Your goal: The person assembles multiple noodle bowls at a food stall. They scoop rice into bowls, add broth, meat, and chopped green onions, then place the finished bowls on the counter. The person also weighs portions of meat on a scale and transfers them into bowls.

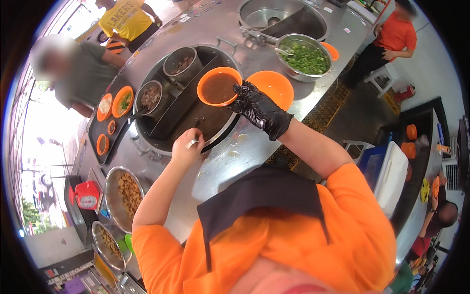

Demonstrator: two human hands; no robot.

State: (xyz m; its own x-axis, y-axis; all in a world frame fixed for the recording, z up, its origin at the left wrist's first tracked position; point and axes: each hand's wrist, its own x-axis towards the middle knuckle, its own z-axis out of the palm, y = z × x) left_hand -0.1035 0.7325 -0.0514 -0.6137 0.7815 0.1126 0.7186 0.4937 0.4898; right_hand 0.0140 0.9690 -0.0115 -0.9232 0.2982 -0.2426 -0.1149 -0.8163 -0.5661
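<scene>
The right hand (259, 109), in a black glove, grips an orange bowl (219, 87) by its near right side, the fingers at its rim. The bowl holds brown broth and is held up over the right part of a round two-handled metal pot (227, 132). The bare left hand (188, 146) is curled around a metal handle, over the near edge of the same pot; the handle seems to belong to a ladle (193, 142) dipped in the brown liquid (180, 123), though its lower end is too hard to see to be sure.

A dark divider (183, 96) splits the pot. On its far left side stand two metal canisters (171, 68), both with chopped meat in them; the brown liquid lies on the other side.

Just beyond the gloved hand, another orange bowl (281, 84) rests on the metal counter (215, 171). Near it sits a steel bowl (313, 76) of chopped greens with a spoon in it, and farther off is a second divided pot (320, 24). To the left of the near pot, a dark tray (94, 142) carries four orange bowls of different sizes, one with greens in it. Nearer the person, two steel bowls (112, 188) of brown food pieces stand by a red scale (88, 195). Across the counter, one person wears a grey shirt (88, 68) and another a yellow shirt (126, 22).
</scene>
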